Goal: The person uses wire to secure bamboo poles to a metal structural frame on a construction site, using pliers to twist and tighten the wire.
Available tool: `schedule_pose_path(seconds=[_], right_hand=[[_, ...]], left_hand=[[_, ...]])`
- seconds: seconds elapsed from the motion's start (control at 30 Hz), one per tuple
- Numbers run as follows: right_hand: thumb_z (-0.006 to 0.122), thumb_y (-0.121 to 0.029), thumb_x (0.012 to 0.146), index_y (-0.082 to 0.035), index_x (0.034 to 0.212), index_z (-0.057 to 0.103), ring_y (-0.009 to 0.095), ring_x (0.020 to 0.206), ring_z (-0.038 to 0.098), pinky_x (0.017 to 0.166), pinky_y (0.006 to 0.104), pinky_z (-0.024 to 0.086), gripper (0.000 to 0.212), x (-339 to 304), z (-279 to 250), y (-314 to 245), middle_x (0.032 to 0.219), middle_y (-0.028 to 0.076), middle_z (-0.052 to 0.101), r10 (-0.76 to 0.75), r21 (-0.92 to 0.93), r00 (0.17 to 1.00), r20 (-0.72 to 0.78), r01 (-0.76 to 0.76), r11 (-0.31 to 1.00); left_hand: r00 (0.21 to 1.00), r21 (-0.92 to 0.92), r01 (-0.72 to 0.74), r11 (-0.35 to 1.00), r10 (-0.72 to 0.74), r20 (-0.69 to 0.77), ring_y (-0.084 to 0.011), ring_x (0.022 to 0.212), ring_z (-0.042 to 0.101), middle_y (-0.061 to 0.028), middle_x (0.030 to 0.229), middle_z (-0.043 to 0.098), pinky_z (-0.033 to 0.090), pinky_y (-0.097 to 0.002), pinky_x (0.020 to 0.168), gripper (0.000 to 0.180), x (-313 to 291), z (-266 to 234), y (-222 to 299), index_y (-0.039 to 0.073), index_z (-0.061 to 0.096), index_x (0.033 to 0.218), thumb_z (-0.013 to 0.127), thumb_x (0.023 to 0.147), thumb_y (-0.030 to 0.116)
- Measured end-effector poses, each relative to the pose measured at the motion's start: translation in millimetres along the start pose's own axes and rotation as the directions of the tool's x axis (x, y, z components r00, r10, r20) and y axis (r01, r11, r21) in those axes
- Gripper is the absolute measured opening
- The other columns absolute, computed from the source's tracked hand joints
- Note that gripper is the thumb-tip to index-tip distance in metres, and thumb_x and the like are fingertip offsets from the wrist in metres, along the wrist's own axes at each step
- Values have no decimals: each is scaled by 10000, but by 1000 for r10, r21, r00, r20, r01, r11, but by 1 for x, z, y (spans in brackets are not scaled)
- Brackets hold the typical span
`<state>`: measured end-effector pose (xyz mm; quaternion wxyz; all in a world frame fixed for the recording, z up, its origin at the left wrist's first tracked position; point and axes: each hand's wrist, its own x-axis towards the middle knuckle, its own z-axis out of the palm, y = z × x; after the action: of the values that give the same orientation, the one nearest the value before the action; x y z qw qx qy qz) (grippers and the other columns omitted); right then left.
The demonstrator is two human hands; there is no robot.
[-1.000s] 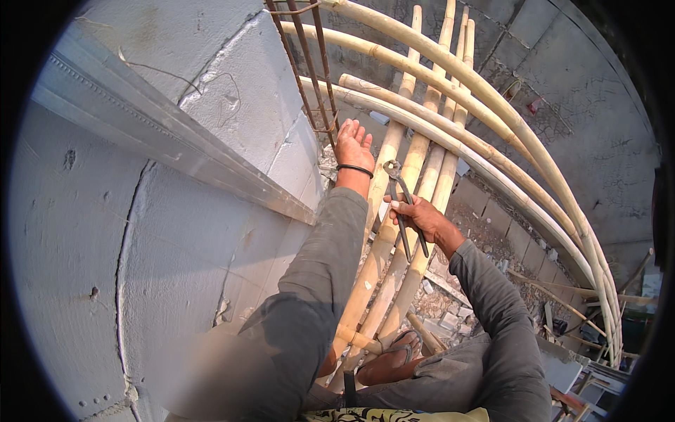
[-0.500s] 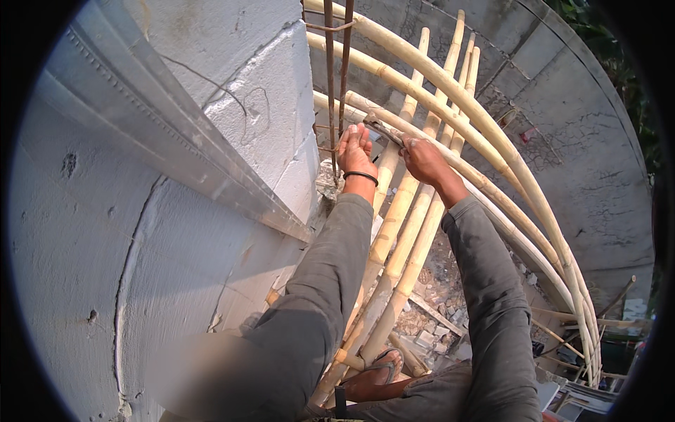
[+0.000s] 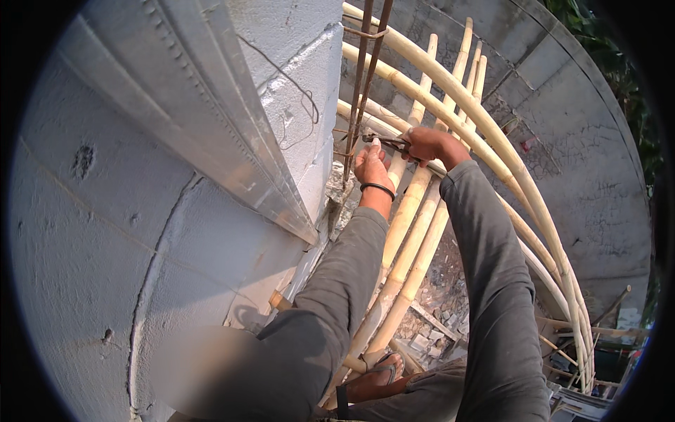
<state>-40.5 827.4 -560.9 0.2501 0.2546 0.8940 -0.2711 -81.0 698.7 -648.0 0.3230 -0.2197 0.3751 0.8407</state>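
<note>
My right hand [image 3: 432, 145] is closed round the handles of a pair of dark metal pincers [image 3: 392, 143], whose head points left toward the rusty rebars [image 3: 361, 84]. Just below the pincers' head is my left hand [image 3: 374, 169], a black band on its wrist. Its fingers are curled with the thumb up; whatever they pinch is too small to make out. The upright rebars stand beside the end of the block wall, linked by thin bent stirrups [image 3: 364, 32].
Several bamboo poles [image 3: 415, 204] run lengthwise under my arms, with my sandalled foot [image 3: 380, 373] on them. Other long bamboo poles [image 3: 492, 133] cross at right. A metal straightedge [image 3: 232, 141] leans along the pale block wall [image 3: 84, 267] at left. Rubble [image 3: 436, 330] lies below.
My right hand and the pincers have turned, bringing the pincers' head up to the rebars. The left hand has shifted slightly right and down in the picture, its fingers more curled. The view has swung left.
</note>
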Motion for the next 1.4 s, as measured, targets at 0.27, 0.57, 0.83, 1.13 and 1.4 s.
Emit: schedule_pose_path(seconds=[0.27,0.57,0.83,1.13,1.4], right_hand=[[658,-182,821,-23,1061,646,213,725,667,635,378,512,289,1,-2,-3,927,142,662,-216,-272,968,-124,176,946],[592,-126,825,-100,1161,554,244,1061,534,940,409,378,339,-28,56,0,1044,94,566,-537,-649,499,-680,-69,758],[578,-199,885,-64,994,672,258,846,641,747,403,493,197,-43,3,-24,857,116,666,-50,-334,951,-304,-57,941],[655,-262,891,-10,896,656,205,593,639,522,350,519,252,-43,-14,-8,695,93,656,150,279,954,261,-223,934],[727,-343,832,6,996,615,225,629,679,566,383,560,401,-47,-6,-19,763,120,680,118,246,976,185,-162,956]], left_hand=[[936,32,113,993,-117,332,-199,1093,540,-52,1149,602,390,-350,932,391,36,-5,1,105,587,1153,667,883,377],[984,-303,138,943,-97,148,-218,818,627,-71,896,598,536,-356,746,187,33,43,12,62,551,935,536,985,241],[984,-37,47,998,-52,-171,-332,997,599,-226,1197,545,514,-455,875,726,6,32,0,-76,530,1155,761,749,479],[894,775,30,631,330,-303,-397,1114,550,-242,1201,552,398,-477,955,945,-14,15,6,-100,553,1114,698,656,714],[994,284,-12,959,-20,110,-180,553,581,-105,776,636,467,-311,526,456,11,8,17,5,641,870,698,820,455]])
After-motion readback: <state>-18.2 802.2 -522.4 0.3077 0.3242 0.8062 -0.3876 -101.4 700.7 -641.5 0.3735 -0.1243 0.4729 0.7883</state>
